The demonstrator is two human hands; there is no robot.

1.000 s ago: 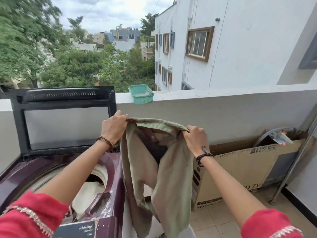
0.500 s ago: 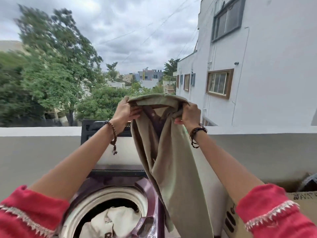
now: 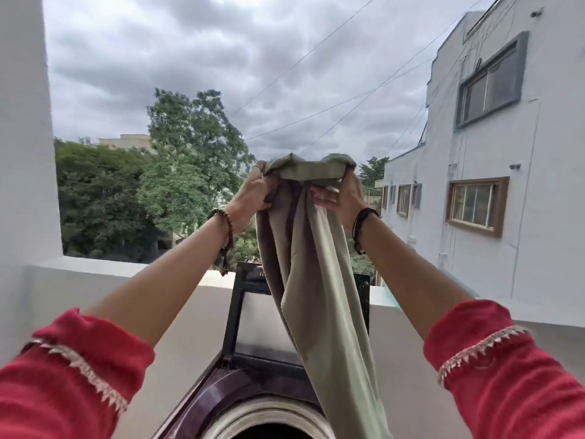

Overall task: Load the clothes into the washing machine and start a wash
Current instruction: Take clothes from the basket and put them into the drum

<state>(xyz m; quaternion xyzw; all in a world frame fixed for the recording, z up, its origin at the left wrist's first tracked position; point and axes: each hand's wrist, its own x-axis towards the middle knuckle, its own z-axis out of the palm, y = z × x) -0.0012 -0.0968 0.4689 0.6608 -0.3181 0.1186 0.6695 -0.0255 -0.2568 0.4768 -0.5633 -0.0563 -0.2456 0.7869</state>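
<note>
Gripping the garment point(image 3: 316, 280) at its top edge mid-frame, both hands, left point(image 3: 253, 194) and right point(image 3: 343, 198); soft, light, floppy cloth.

Red sleeves point(image 3: 72, 369) with zigzag trim, brown bead bracelet point(image 3: 228, 228), black wristband point(image 3: 359, 224).

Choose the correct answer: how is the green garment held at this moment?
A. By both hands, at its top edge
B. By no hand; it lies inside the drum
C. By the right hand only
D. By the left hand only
A: the left hand and the right hand each grip the top edge of the green garment, which hangs down above the washing machine.
</note>
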